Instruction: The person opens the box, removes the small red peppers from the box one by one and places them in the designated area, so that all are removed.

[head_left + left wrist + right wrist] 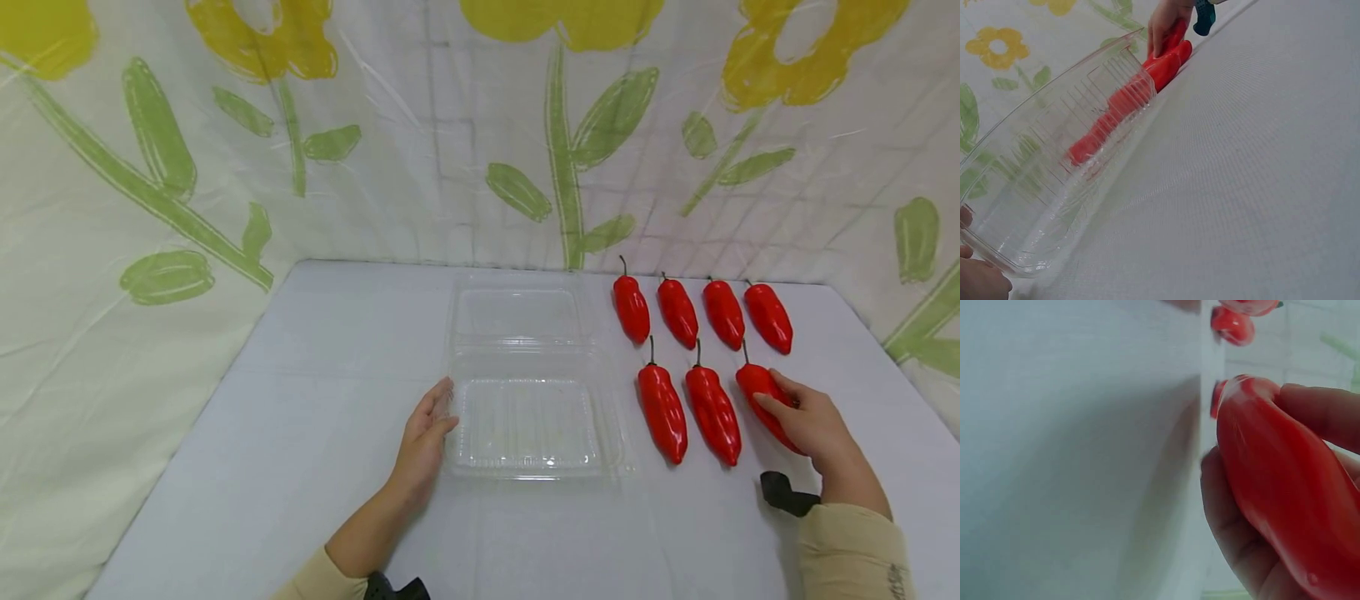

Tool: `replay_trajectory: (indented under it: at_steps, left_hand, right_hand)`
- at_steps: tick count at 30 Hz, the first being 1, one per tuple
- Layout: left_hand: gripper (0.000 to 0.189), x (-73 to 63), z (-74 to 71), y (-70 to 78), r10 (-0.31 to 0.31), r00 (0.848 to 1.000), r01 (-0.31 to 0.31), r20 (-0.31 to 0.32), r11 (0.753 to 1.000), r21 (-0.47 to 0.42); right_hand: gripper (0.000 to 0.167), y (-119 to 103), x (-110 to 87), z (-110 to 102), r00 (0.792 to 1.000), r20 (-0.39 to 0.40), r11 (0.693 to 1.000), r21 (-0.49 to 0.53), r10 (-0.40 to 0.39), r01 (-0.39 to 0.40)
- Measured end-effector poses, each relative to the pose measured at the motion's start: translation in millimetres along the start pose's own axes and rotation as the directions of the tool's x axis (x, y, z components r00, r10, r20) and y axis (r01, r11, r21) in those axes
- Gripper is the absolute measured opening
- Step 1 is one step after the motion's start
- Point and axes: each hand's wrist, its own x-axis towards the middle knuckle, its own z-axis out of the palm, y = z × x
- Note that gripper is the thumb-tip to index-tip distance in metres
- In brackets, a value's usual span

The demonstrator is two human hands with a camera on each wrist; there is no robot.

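My right hand (806, 419) grips a glossy red pepper (762, 398), thumb on one side and fingers on the other; the right wrist view shows the pepper (1285, 487) up close, tip toward the camera. On its left lie two similar peppers, the middle one (713, 416) and the left one (662, 414), stems pointing away. At the left rim of a clear plastic clamshell box (525, 421), my left hand (427, 442) holds the edge between thumb and fingers. The box stands with its lid (517, 312) folded back, and no pepper lies inside.
Behind the front peppers runs a back row of several more red peppers (677, 312). All rests on a white-covered table (337, 333). A pale curtain (390, 167) with yellow flowers hangs along the table's far edge. Black straps (787, 493) sit at both wrists.
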Motion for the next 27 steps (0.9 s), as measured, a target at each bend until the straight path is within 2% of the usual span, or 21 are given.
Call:
replay_trajectory:
  at_steps: [14,27]
  left_hand:
    - [0.057,-0.2,-0.7,0.3,-0.009,1.0,0.009,0.011,1.0,-0.006]
    - [0.057,-0.5,-1.0,0.4,-0.008,1.0,0.008,0.019,1.0,0.0]
  right_hand:
    - [0.086,8.6,8.4,5.8,0.994,-0.015,0.993,0.047,0.106,-0.105]
    - [0.088,8.0,6.8,6.2,0.994,-0.047,0.993,0.075,0.1,-0.097]
